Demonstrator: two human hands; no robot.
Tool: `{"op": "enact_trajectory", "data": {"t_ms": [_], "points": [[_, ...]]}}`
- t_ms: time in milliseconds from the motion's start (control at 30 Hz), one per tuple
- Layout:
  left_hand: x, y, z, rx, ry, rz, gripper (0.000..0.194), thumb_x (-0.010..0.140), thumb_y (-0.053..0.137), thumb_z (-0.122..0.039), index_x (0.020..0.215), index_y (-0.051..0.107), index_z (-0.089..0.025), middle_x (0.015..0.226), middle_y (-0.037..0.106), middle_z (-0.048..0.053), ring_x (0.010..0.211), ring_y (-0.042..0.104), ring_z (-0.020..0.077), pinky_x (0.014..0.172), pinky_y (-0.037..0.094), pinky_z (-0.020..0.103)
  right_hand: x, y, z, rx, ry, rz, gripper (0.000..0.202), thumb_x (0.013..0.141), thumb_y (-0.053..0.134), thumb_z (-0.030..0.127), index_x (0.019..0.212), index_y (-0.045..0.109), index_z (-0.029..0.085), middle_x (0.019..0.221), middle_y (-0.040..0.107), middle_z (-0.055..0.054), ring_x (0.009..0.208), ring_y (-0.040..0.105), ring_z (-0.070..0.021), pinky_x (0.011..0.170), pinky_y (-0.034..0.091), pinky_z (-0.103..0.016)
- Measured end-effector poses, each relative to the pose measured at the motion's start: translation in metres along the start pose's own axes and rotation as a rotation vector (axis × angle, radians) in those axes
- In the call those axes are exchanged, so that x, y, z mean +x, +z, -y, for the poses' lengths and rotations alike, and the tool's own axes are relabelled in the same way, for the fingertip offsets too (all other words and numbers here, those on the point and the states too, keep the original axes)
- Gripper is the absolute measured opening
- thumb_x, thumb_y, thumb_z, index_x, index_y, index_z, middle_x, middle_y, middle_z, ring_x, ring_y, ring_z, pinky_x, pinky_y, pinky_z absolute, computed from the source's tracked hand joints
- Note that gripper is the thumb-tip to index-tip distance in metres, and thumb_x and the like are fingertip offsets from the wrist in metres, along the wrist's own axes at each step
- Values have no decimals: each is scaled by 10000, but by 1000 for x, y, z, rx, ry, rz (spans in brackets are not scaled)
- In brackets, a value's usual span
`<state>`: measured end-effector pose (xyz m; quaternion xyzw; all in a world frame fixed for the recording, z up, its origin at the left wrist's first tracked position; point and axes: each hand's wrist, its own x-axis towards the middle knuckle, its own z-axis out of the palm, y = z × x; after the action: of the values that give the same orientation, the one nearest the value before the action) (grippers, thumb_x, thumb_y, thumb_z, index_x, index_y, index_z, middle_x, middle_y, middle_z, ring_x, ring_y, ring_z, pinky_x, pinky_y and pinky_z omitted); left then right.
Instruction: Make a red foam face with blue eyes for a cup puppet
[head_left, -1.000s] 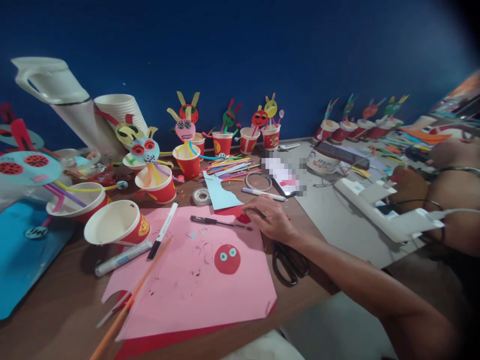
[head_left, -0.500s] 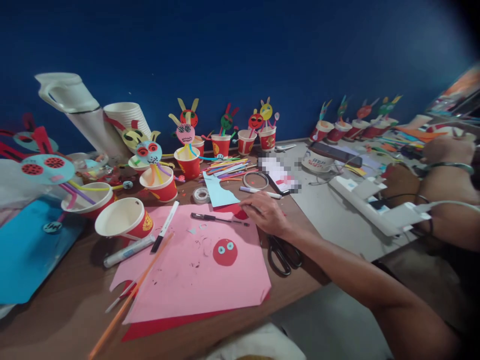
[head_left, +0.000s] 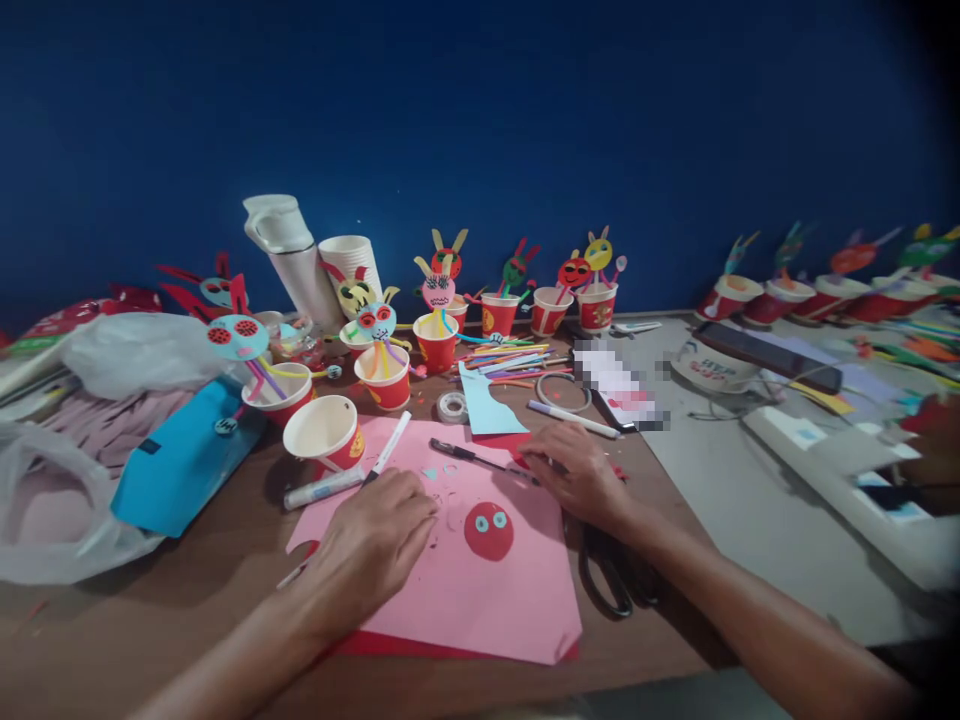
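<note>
My left hand (head_left: 379, 530) is over the left part of a pink paper sheet (head_left: 480, 610), its fingers curled; what they hold, if anything, is hidden. My right hand (head_left: 577, 470) is at the sheet's upper right, fingers bent together over red paper (head_left: 517, 442); I cannot make out anything in its grip. A black pen (head_left: 472, 457) reaches from the middle of the sheet to the right fingertips. Between the hands lies a red paper disc (head_left: 489, 533) with two light-blue eyes. Black-handled scissors (head_left: 611, 580) are partly under my right wrist.
A bare paper cup (head_left: 321, 430), a glue tube (head_left: 322, 488) and a white marker (head_left: 390, 445) lie left of the sheet. Behind are tape (head_left: 452, 406), pipe cleaners (head_left: 510, 362), a phone (head_left: 615, 385) and several cups with paper-faced figures (head_left: 437, 340). A power strip (head_left: 832, 490) is at right.
My left hand has come into view over the pink sheet. The view has turned left, so things appear further right. My right hand stays near the red paper. The orange stick is out of sight.
</note>
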<state>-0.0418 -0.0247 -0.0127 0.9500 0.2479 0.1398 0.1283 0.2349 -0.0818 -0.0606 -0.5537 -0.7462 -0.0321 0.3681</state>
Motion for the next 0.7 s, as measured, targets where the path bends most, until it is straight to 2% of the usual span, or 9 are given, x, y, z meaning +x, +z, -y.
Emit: {"op": "enact_trajectory", "data": {"t_ms": [67,133,233,333,433,567,700], "points": [[9,5,4,-51,-20,68,189,900,433,-204,884,618,-177,873,586,52,831,541,169,726,456,304,0,0,1,5,1,19,106,859,537,193,856,641,214,783,655,-38,762,586,-187,740,421,-358],[16,10,7,-60,-53,144,147,871,491,-243,918,616,-181,894,576,56,851,525,190,725,437,315,0,-1,2,15,10,39,98,859,541,193,854,638,208,788,657,-43,765,583,-189,743,416,-362],[22,19,10,49,-81,202,143,860,519,-284,897,610,-180,901,561,58,841,509,212,705,414,339,-1,0,1,37,16,61,73,850,563,193,856,635,203,793,654,-44,767,572,-191,753,406,-369],[25,21,14,182,-95,194,236,910,395,-217,794,594,-162,862,554,67,799,499,210,688,394,349,-2,3,0,63,7,84,72,846,568,181,865,633,207,795,651,-41,770,563,-191,747,398,-365],[31,16,18,233,-135,172,288,927,340,-196,804,598,-162,843,559,68,785,507,205,674,386,335,-3,5,-1,79,1,95,85,850,559,170,876,630,208,797,649,-38,763,559,-184,741,392,-359],[46,9,17,123,-153,188,244,923,375,-229,905,614,-185,906,595,63,849,544,195,717,398,302,-3,7,0,70,-4,99,97,856,547,180,892,631,210,808,655,-42,770,564,-186,746,386,-360],[59,13,15,49,-213,229,194,895,435,-286,910,607,-198,921,637,48,831,585,189,713,405,287,-3,6,1,67,-1,106,91,857,545,185,879,628,215,802,654,-38,768,567,-187,743,386,-358]]}}
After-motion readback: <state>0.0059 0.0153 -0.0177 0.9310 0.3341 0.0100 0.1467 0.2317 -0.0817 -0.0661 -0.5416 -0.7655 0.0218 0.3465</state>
